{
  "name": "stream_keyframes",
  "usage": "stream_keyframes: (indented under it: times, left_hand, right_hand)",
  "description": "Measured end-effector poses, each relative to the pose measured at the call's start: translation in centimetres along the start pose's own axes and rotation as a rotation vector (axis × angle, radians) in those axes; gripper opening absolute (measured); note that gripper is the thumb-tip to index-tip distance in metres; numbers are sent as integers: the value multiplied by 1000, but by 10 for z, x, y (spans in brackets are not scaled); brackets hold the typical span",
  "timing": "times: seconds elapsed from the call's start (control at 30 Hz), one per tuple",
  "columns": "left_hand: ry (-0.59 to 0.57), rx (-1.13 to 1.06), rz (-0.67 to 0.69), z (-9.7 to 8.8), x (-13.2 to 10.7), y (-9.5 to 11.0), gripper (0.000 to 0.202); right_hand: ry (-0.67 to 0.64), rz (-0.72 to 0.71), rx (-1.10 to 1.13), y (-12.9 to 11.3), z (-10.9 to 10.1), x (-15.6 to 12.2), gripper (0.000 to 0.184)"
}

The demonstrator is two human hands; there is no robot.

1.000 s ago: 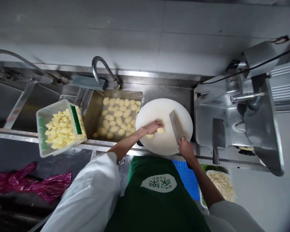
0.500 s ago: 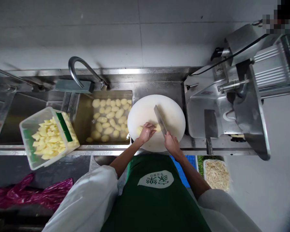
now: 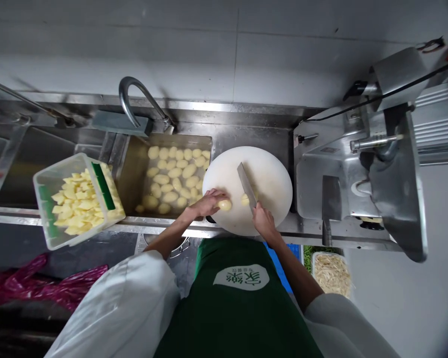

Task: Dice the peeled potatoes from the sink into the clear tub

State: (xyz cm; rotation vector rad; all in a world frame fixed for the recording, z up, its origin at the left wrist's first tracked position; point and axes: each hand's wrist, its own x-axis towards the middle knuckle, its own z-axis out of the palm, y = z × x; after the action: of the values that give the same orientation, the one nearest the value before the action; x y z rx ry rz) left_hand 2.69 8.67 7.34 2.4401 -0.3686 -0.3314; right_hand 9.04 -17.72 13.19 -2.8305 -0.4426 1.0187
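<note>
On a round white cutting board (image 3: 269, 174) my left hand (image 3: 208, 201) is closed on a peeled potato piece (image 3: 224, 205) near the board's left edge. My right hand (image 3: 262, 222) grips the handle of a cleaver (image 3: 246, 185), whose blade stands on the board between that piece and another potato piece (image 3: 245, 199). To the left, a steel sink (image 3: 130, 169) holds many peeled potatoes (image 3: 173, 179) in water.
A clear plastic tub (image 3: 48, 184) of cut potato chunks rests tilted on the sink's front rim. A steel slicing machine (image 3: 362, 164) stands right of the board. Below the counter are a tray of shredded strips (image 3: 332, 273), a blue crate (image 3: 280, 258) and pink plastic bags (image 3: 41, 283).
The cleaver came from the board's right side down onto the potato and split it. My left hand has since drawn one piece left, away from the blade.
</note>
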Motion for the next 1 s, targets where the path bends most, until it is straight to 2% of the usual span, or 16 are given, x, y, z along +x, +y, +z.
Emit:
stream_keyframes:
  times: [0.1,0.27,0.37,0.43,0.5,0.57,0.63,0.73,0.8,0.83,0.9,1.0]
  left_hand:
    - [143,-29,-72,21,-7,5,54]
    - [561,-50,-258,70,-15,35,48]
    - [745,-61,-294,79,-11,52,32]
    - [723,-44,-237,79,3,60,26]
    - [613,-10,-170,77,24,65,25]
    - [553,10,-170,74,41,66,25]
    - [617,-15,-220,69,46,61,20]
    - [877,-100,-310,61,23,50,15]
    - [982,-142,-330,61,-3,43,16]
    - [977,-159,-315,63,-15,40,16]
    - [890,-189,-256,72,-32,36,16]
    - [786,-189,-226,90,-39,32,20]
  right_hand:
    - [12,-16,5,4,-7,0,27]
    - [64,-1,-38,-1,-14,-11,31]
    - [89,-18,-66,-8,-9,-13,33]
    - [91,-34,-90,-12,-6,-10,34]
    - [81,-50,-104,-14,-4,-7,33]
    - [78,-50,-111,-15,-4,-8,32]
    - [87,-29,-115,-16,-7,-12,32]
    - [109,-20,-108,-22,-10,-24,33]
    - [114,-53,-98,-30,-7,-29,33]
    - [109,-75,-96,-35,-5,-30,32]
    - [88,-111,-98,-45,2,-28,31]
    - [33,-132,-103,-55,12,-19,29]
